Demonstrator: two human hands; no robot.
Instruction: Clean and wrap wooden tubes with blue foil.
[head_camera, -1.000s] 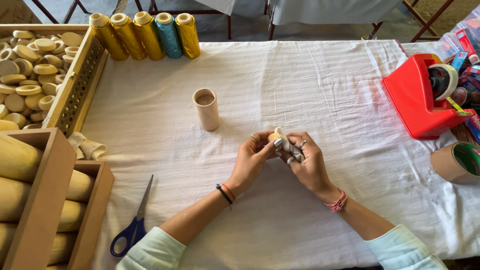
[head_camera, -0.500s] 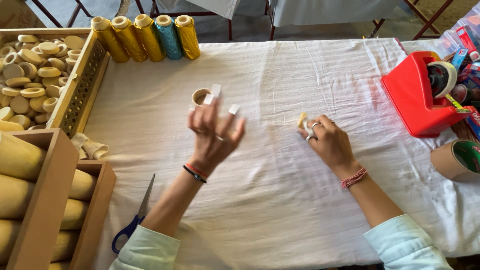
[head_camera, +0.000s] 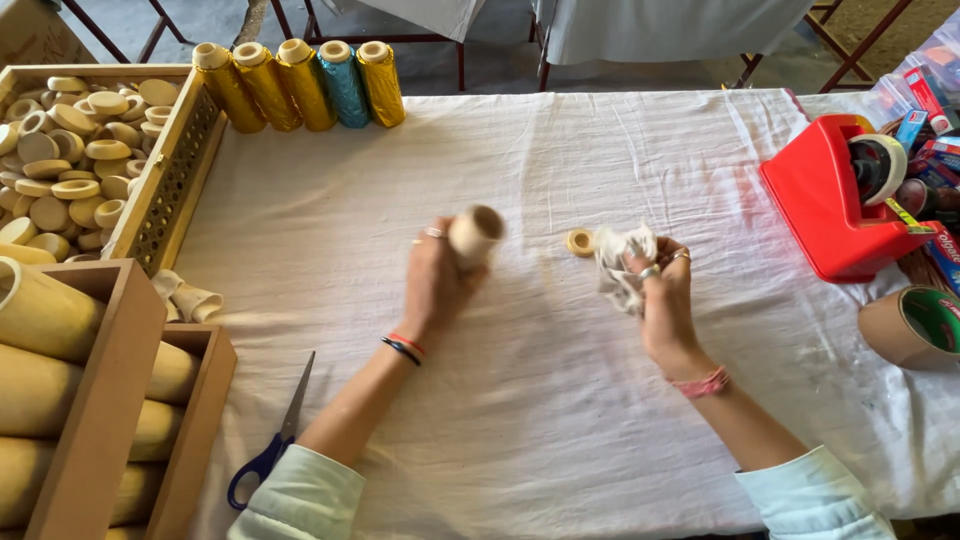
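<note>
A: Looking at the left hand (head_camera: 435, 280), I'd worry about that tube (head_camera: 476, 233) first. The fingers are wrapped around its lower part only, and it is lifted off the table, tilted with its open mouth toward the camera. A loose hold like that could let it slip and roll across the cloth (head_camera: 520, 400).

B: And the right hand (head_camera: 665, 295)?

A: It's bunched around a crumpled white rag (head_camera: 620, 265), fingers curled in, resting low over the table. Just beside the rag lies a small ring (head_camera: 580, 242), flat on the cloth. My guess is a careless sweep of the rag would knock it away, and on white fabric a pale piece is easy to lose.

B: How does the tube look?

A: Short, round, pale tan like bamboo, hollow, with a smooth wall and a clean-cut rim. It's a bit blurred, so I can't tell finer marks. It sits between the two hands' reach, left of the ring.

B: Anything else close enough to matter?

A: The scissors (head_camera: 270, 440) lie near the left forearm, blades toward the table's middle; an elbow drawn back could catch them.
</note>
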